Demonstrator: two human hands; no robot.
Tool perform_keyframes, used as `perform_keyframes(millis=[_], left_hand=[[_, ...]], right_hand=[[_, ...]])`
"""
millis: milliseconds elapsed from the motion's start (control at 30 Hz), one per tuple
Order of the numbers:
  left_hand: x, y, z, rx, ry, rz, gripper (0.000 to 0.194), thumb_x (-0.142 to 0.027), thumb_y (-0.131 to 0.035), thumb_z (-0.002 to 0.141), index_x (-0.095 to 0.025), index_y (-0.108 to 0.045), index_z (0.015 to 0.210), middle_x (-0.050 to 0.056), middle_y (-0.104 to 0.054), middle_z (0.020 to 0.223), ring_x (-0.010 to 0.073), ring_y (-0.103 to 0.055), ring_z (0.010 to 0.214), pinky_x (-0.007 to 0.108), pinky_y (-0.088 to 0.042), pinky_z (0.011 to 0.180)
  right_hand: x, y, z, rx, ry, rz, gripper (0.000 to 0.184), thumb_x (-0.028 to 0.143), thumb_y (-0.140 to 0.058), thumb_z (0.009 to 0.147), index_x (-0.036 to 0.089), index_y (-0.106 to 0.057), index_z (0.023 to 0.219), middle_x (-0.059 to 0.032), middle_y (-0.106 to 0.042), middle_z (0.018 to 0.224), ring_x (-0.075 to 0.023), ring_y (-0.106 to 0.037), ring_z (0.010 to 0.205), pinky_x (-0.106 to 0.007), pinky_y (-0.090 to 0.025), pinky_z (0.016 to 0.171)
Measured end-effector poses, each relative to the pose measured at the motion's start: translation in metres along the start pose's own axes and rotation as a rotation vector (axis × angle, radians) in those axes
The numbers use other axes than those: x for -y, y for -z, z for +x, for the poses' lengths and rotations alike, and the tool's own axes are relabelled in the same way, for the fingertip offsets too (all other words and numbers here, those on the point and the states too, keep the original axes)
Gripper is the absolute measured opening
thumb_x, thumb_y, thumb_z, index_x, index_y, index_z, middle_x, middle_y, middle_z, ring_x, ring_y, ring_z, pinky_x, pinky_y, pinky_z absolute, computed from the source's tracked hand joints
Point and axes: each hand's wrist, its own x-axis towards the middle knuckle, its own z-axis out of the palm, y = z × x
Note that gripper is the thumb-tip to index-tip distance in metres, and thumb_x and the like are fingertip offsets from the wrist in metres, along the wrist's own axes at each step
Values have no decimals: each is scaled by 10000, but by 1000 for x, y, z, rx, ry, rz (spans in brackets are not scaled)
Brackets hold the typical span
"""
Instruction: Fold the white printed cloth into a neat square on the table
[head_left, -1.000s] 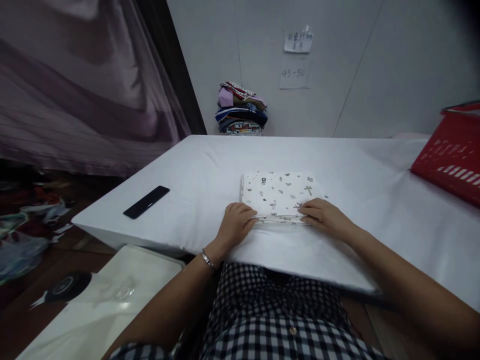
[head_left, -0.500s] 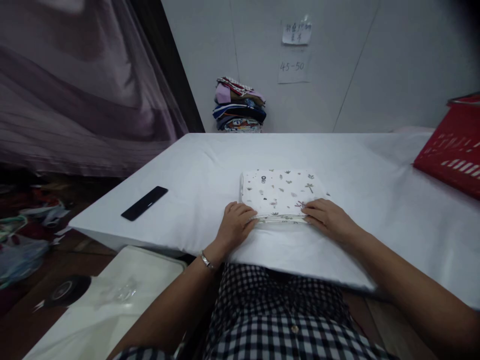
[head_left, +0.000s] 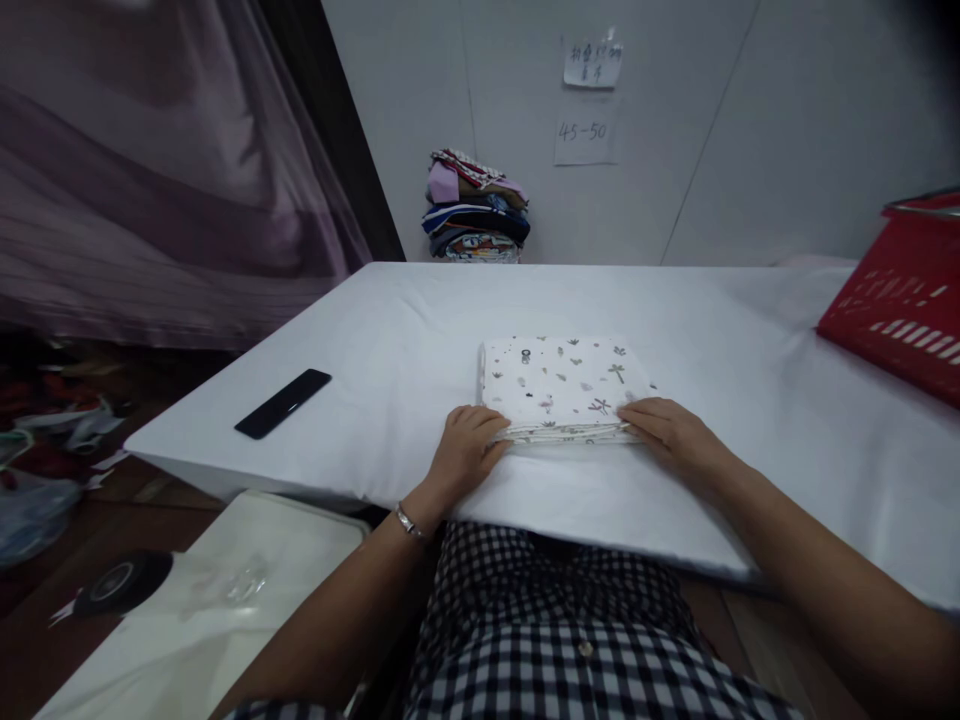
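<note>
Pale grey wall panels (head_left: 705,90) stand behind a broad table spread with a smooth white cloth (head_left: 375,340). Two white paper notes (head_left: 586,132) with handwriting hang on the wall, and a pile of folded, mixed-colour fabrics (head_left: 480,215) stands beyond the table's far edge. A mauve curtain (head_left: 165,190) hangs at the left.

In the head view, a folded white cloth with small plant and animal prints (head_left: 562,375) lies flat near the table's front edge, between the hands. The left hand (head_left: 465,445) is partly closed, fingers together, with its fingertips and thumb nipping the near-left corner. The right hand (head_left: 675,435) is also partly closed, its fingertips holding the near-right corner; its thumb cannot be made out clearly. Several layers show along the front, slightly uneven towards the right. A flat black phone (head_left: 283,403) lies well apart on the left, and a red plastic basket with slots (head_left: 900,320) sits on the right.

The step in hand looks like gathering and squaring the layered near edge. From this hold, a move would call for both corners gripped evenly, all layers caught together, and light tension between the hands so that the inner plies neither slip nor bunch.
</note>
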Motion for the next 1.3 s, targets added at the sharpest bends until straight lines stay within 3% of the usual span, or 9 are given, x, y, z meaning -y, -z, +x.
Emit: perform_keyframes(millis=[233,400,600,800,967,1300], left_hand=[[1,2,0,16,-29,1,202,-245,-518,843,-207,-602,1023,48,-621,1001,192,-516,961,393,-340,916],[3,2,1,30,-54,31,253,-270,-582,798,-200,-600,1041,58,-619,1021,212,-514,983,411,-340,923],[1,0,2,25,-30,26,205,-248,-538,830,-194,-603,1017,54,-617,990,204,-504,964,379,-364,885],[0,0,2,33,-44,40,193,-256,-498,854,-196,-601,1006,50,-617,974,198,-498,947,383,-360,884],[-1,0,2,35,-61,69,199,-262,-497,854,-194,-605,1006,55,-620,975,197,-503,936,392,-355,895],[-3,1,-7,66,-98,129,281,-228,-517,839,-197,-558,1116,69,-607,1100,218,-504,1034,421,-315,959]], right_hand=[[-5,1,-4,40,38,-30,323,294,-440,903,255,-554,1203,-62,-607,1166,-241,-538,1067,-462,-460,879],[-11,3,-12,36,78,-53,384,230,-429,906,251,-471,1287,-51,-576,1227,-234,-494,1139,-471,-431,936],[-13,5,-15,3,20,-46,415,165,-365,916,295,-446,1302,-35,-575,1230,-197,-514,1134,-428,-468,919],[-17,4,-19,74,75,-73,416,230,-415,912,265,-420,1326,-32,-518,1301,-199,-453,1213,-458,-369,1025],[-19,11,-23,87,39,10,495,158,-361,906,314,-329,1375,12,-424,1375,-174,-414,1245,-410,-387,1029],[-24,4,-31,158,6,35,464,162,-332,912,329,-371,1344,43,-404,1384,-172,-350,1285,-464,-305,1071]])
